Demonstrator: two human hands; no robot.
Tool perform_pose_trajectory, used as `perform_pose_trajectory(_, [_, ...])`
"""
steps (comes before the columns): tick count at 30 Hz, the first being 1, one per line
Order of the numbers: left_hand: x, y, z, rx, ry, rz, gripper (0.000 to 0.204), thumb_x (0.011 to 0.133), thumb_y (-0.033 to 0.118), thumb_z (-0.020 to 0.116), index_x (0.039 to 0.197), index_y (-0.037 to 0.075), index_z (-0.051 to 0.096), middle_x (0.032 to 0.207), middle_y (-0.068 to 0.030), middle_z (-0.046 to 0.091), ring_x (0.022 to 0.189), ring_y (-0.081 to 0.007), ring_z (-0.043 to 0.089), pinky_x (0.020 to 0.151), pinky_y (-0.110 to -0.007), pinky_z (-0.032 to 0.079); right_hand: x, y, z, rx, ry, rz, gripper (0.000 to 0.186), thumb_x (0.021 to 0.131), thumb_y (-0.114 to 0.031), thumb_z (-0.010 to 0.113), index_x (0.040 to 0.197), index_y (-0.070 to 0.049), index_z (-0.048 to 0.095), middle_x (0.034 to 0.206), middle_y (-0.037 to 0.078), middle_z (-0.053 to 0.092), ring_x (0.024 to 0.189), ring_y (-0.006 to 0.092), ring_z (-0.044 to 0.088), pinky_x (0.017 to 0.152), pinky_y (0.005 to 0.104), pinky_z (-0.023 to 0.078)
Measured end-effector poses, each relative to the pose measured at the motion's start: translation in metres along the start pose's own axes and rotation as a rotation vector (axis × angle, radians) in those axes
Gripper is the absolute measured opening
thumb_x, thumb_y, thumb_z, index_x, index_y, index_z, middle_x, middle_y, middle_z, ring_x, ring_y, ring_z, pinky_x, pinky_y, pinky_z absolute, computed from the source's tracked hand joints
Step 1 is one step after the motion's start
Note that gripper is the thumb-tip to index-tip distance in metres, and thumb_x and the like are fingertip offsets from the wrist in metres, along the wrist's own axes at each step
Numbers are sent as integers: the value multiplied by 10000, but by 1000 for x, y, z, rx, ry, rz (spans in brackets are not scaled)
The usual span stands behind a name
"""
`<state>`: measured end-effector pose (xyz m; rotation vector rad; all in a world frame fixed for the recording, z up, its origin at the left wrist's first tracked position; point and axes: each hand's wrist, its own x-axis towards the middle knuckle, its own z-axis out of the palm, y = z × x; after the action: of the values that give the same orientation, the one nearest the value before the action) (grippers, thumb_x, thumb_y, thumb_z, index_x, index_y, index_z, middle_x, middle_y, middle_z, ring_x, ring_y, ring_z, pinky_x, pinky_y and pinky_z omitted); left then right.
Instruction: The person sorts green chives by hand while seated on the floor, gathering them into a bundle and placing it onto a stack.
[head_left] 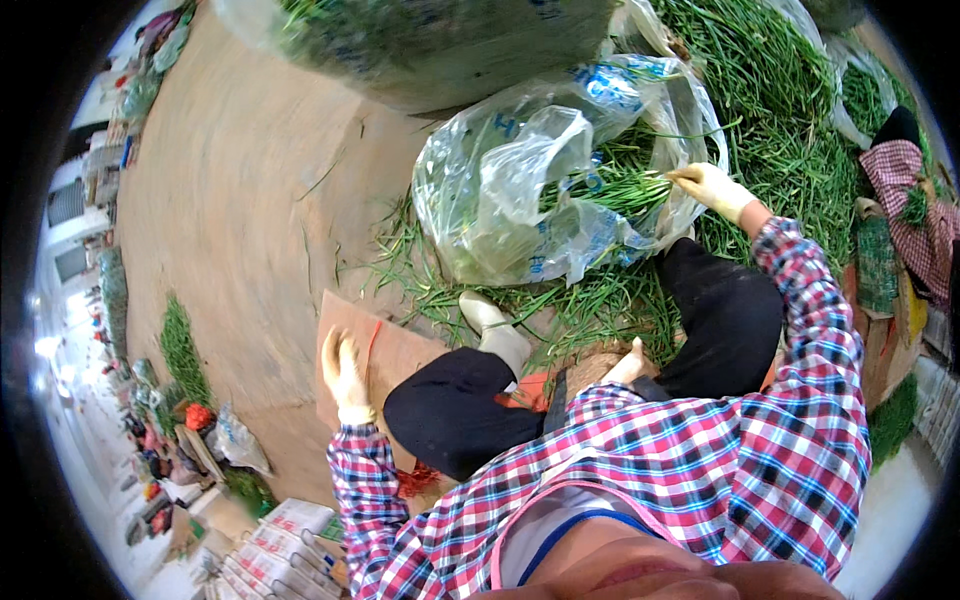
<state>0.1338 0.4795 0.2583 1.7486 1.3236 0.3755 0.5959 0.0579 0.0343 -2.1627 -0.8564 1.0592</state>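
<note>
At far left, a strip of loose greens (180,345) lies on the tan floor (230,200), with an orange-red bundle (198,417) and a whitish plastic bag (240,440) near it; the seated person's gloved left hand (345,372) is raised over a brown board (408,350), fingers extended and grasping nothing that can be seen, with a thin red strand (375,342) just beside it; to the right, a bent knee in dark trousers (450,405) leads to a pale boot (497,335) among scattered stalks; beyond the boot, a clear plastic bag (445,205) with blue print lies on its side, its mouth turned to the right, while a larger, filled bag (430,65) stands behind it; green stalks (618,190) lie within the clear bag, their pale ends at its opening, where the gloved right hand (707,187) pinches them between gathered fingertips; a deep heap of greens (780,130) spreads behind that hand; at far right, a co-worker's red-checked sleeve (905,195) shows near a wrapped green bundle (876,265).
</note>
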Motion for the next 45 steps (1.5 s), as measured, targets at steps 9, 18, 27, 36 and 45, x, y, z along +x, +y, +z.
perform_pose_trajectory(9, [-5,70,345,547,-1041,684,436,891,205,605,1276,13,527,1243,-220,573,1138,-324,564,998,-373,434,61,-69,45,739,123,-205,418,974,-147,496,1378,-43,479,1393,79,518,1286,153,457,1095,283,317])
perform_pose_trajectory(18, [119,171,359,957,-89,997,443,843,151,590,1189,-106,487,1169,-333,525,1088,-419,534,968,-456,425,108,-117,-41,297,623,-318,346,947,-139,538,1265,-2,559,1229,154,619,1148,235,585,995,313,449])
perform_pose_trajectory(27, [76,144,397,804,-646,1220,727,804,192,711,1406,19,342,1423,-246,383,1317,-368,393,1075,-384,372,97,-101,-69,-168,585,-548,411,853,-1,542,1247,-109,590,1239,120,584,1078,318,588,915,362,490])
perform_pose_trajectory(36, [135,173,430,972,-896,837,1043,719,456,781,1477,34,204,1413,-227,429,1284,-373,442,1080,-403,367,78,-103,-57,-361,597,-491,418,810,1,574,1206,-126,618,1202,96,595,1037,304,603,874,380,510])
perform_pose_trajectory(45, [166,195,440,796,-1035,759,567,861,412,631,1283,42,550,1278,-178,581,1179,-328,542,979,-392,419,107,-110,24,-290,268,-414,282,799,-76,625,1078,-82,662,954,113,640,884,312,649,746,395,534])
